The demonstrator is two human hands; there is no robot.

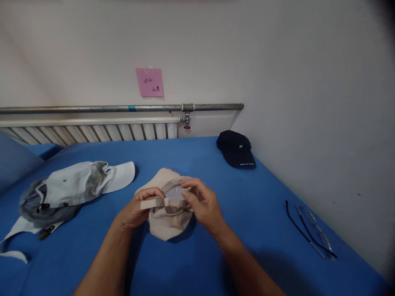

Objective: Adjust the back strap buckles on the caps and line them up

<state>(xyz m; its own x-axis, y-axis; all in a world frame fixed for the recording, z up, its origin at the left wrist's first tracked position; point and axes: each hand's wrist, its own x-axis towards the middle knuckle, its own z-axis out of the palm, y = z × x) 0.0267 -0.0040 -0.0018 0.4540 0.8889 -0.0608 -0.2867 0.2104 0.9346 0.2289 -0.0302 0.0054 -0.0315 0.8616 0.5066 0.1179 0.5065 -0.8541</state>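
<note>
A blue sheet (185, 154) covers the broad surface, lying smooth in the middle and running to the far wall and the right wall (277, 61), both plain and pale. Low on the far side, a ribbed radiator (101, 132) sits under a metal pipe (92, 109) with a band of blue tape (132, 108) round it; a valve (187, 119) with a red handle hangs beneath the pipe. Above, a pink note (149, 82) with dark handwriting is stuck to the wall.

In the middle of the sheet is a beige cap (171, 228), brim toward the far side, its opening facing up between the two hands. The left hand (135, 207) is closed on the cap's left edge beside the strap (151, 204), whose end points left. The right hand (205, 203) is half open at the right edge, thumb and fingers bent and slightly parted; whether it grips, I cannot tell.

To the left, a whitish cap (74, 183) lies over a grey cap (31, 205), brim pointing right. A black cap (234, 146) rests at the far right, and glasses (312, 236) lie near the right wall.
</note>
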